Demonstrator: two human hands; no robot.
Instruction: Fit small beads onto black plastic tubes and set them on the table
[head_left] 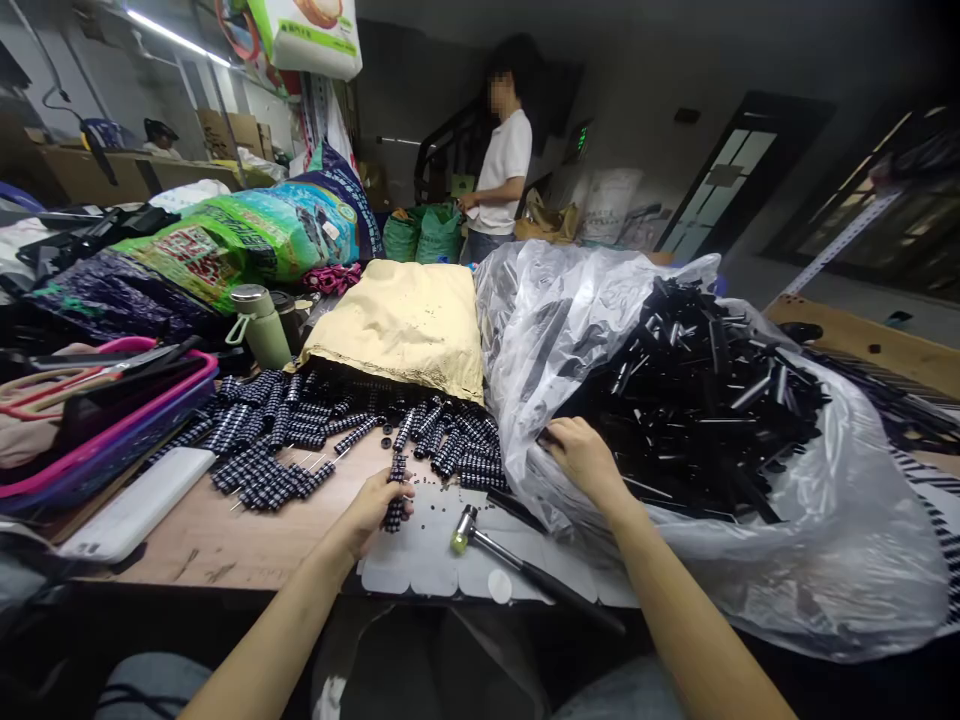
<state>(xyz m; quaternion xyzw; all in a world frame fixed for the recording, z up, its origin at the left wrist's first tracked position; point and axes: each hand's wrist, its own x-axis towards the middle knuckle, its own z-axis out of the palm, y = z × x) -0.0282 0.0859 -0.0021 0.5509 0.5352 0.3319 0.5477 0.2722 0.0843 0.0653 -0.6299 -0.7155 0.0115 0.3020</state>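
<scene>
Left hand (pixel 373 510), grip around beaded rod (pixel 395 497); right hand (pixel 586 462) at bag (pixel 536 330) rim, grip unclear.

A fluorescent tube (pixel 176 38) is glowing at the upper left above cardboard boxes (pixel 232 130), while the room is lying in dim light. A grey wall (pixel 637 100) is running across the back, where a dark stair railing (pixel 442 150) is rising beside a person in a white shirt (pixel 506 160). To the right a dark-framed glass door (pixel 724 185) is showing pale panes, and the wooden counter (pixel 217 545) is stretching across the foreground.
</scene>
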